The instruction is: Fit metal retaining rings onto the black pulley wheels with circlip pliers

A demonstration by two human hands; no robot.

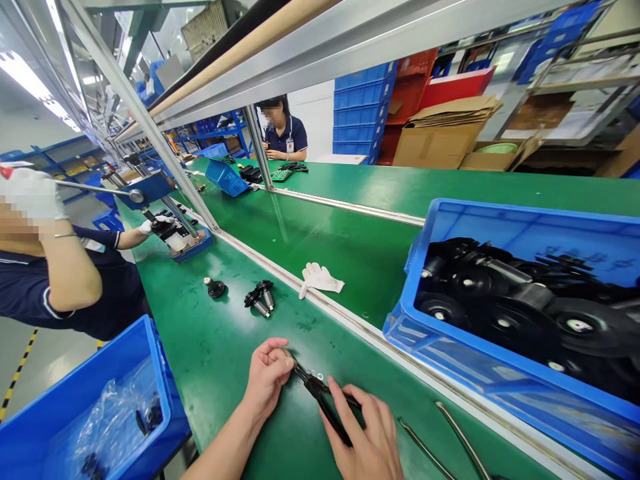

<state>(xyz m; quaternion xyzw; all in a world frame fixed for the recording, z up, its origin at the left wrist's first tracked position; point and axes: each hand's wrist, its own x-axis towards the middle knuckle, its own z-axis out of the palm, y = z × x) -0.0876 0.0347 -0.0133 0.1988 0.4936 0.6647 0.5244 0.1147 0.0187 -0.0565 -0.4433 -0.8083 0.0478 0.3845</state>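
In my right hand [367, 430] is a pair of black-handled pliers [315, 385], the fingers wrapped around the grips. Its narrow jaws point up and left to the fingertips of my left hand [269, 373]. Those fingers are pinched together at the jaw tips; whatever lies between them is too small to make out. A few small shiny rings [319, 375] lie beside the pliers' head. Ahead on the green bench are black-and-silver parts with round black bases, a pair [260, 297] and a single one [215, 287].
A blue bin [423, 267] of black wheel-like parts stands right. A white glove [323, 277] lies over the metal rail. Bent metal rods [465, 440] are at lower right. Left are a blue tub [155, 353] and a person at a lever press [185, 233]; another person [285, 137] sits beyond.
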